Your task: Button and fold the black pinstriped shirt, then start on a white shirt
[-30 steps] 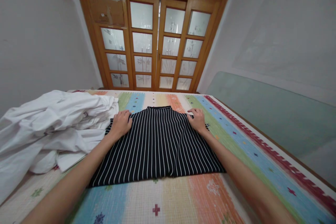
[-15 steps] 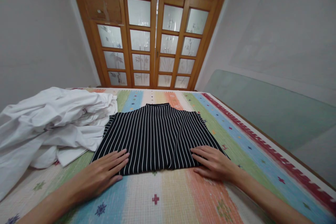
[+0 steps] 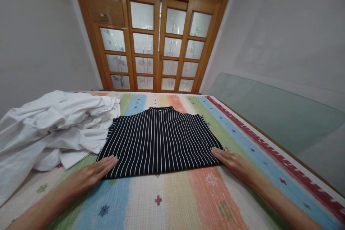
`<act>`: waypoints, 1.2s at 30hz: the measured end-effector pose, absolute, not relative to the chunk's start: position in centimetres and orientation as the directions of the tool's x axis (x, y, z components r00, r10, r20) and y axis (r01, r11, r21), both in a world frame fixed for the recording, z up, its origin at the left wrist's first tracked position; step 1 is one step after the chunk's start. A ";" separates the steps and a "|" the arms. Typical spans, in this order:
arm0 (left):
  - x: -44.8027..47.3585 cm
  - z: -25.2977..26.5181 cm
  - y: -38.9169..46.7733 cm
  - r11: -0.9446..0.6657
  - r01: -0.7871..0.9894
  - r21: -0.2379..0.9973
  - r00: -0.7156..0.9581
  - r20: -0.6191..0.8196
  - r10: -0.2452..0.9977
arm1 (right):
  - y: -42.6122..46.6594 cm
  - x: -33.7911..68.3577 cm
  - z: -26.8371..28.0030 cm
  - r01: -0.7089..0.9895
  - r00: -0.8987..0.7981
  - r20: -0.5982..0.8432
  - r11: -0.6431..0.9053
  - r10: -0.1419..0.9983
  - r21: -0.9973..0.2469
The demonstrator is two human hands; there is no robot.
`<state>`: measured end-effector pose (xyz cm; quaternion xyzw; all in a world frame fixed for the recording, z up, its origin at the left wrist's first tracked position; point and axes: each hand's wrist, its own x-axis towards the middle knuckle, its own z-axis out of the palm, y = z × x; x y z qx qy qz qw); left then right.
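A black shirt with white pinstripes [image 3: 161,143] lies folded into a broad flat shape, its collar at the far side. My left hand [image 3: 101,169] is at the near left corner, its fingers together over the cloth and the thumb out of sight. At the near right corner, my right hand [image 3: 226,158] holds the edge the same way, fingertips on top and thumb hidden. Between the hands the near folded edge runs fairly straight.
A rumpled heap of white cloth [image 3: 59,125] lies on the left, touching the shirt's side. Underneath is a striped, patterned bedspread [image 3: 142,201]. A pale green board [image 3: 269,107] stands along the right, and wooden glazed doors [image 3: 159,43] are at the back.
Both hands have moved outward from the front of the shirt to its near corners. The thumbs have gone out of sight, and the crease near the right front has smoothed out.
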<state>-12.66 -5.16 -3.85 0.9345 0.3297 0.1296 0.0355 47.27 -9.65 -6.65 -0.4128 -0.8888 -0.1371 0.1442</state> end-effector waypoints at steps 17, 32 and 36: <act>1.0 0.1 -5.7 -0.738 0.666 0.110 0.712 0.199 0.673 | -8.3 34.1 -2.1 0.784 -0.509 0.454 0.612 0.731 -0.107; 6.4 -4.4 -2.2 -0.786 0.573 0.231 0.794 0.083 0.603 | -5.3 30.5 -6.6 0.860 -0.441 0.180 0.472 0.879 -0.194; 5.7 -4.6 -2.1 -0.788 0.557 0.262 0.802 0.078 0.592 | -5.5 31.9 -6.1 0.866 -0.453 0.116 0.467 0.884 -0.181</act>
